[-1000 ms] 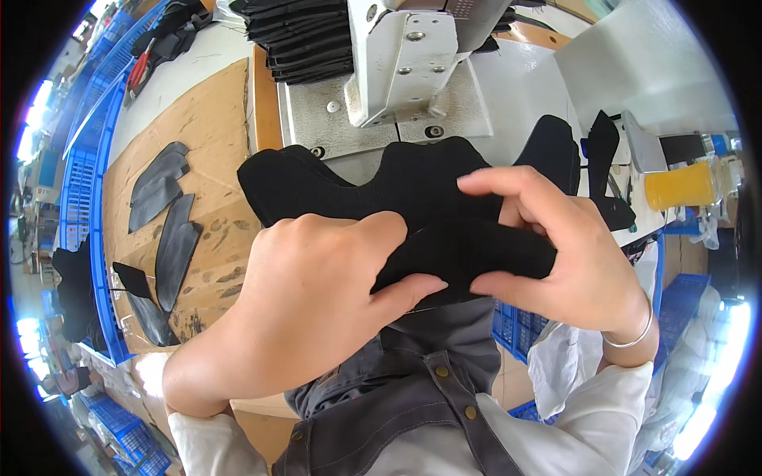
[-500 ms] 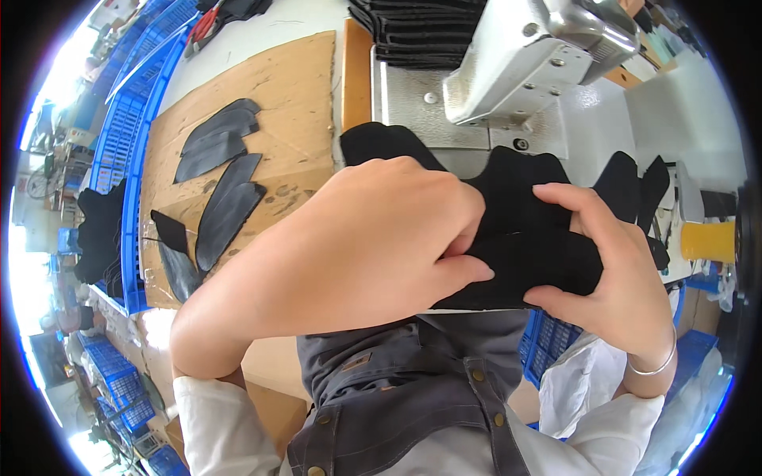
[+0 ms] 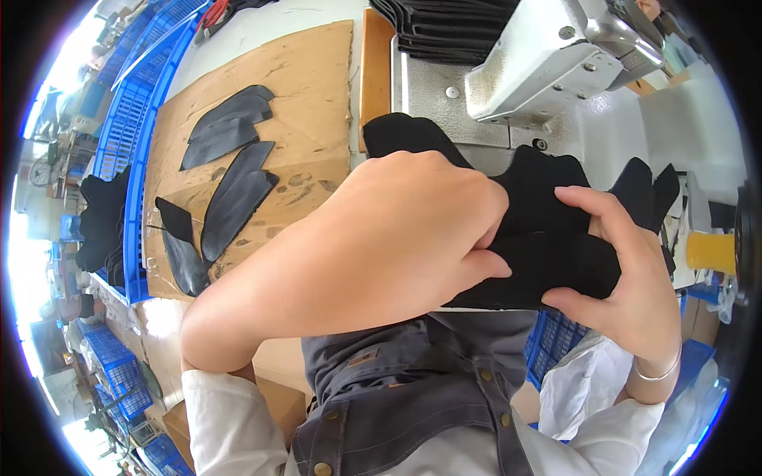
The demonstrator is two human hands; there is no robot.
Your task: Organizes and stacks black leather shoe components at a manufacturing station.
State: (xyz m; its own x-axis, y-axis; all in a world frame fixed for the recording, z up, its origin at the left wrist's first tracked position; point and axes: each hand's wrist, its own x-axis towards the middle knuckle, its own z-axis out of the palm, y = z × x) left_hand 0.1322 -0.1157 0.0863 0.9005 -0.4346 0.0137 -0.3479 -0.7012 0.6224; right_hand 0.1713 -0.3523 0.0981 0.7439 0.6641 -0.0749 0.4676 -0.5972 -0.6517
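Note:
Black fabric pieces [image 3: 548,258] with curved edges lie in front of me at the near edge of the machine bed, partly overlapping. Over their left part, my left hand [image 3: 432,214] is closed, knuckles up and thumb pointing right; its fingertips and whatever they hold are hidden. My right hand [image 3: 635,270] curves around the right end of the same fabric. Its thumb and forefinger are spread apart, the forefinger touching the far piece and the thumb at the near edge. A rounded black lobe [image 3: 409,135] sticks out beyond my left hand.
A white metal machine arm [image 3: 540,67] stands just past the fabric. Behind it is a black fabric stack [image 3: 448,28]. Left, dark cut pieces [image 3: 234,194] lie on a cardboard sheet [image 3: 317,87], beside a blue crate [image 3: 136,198]. More black pieces [image 3: 635,190] and a yellow cylinder [image 3: 709,251] are right.
The whole view has shifted a little, so the bench and both hands appear farther right. My hands keep the same hold and place on the black fabric.

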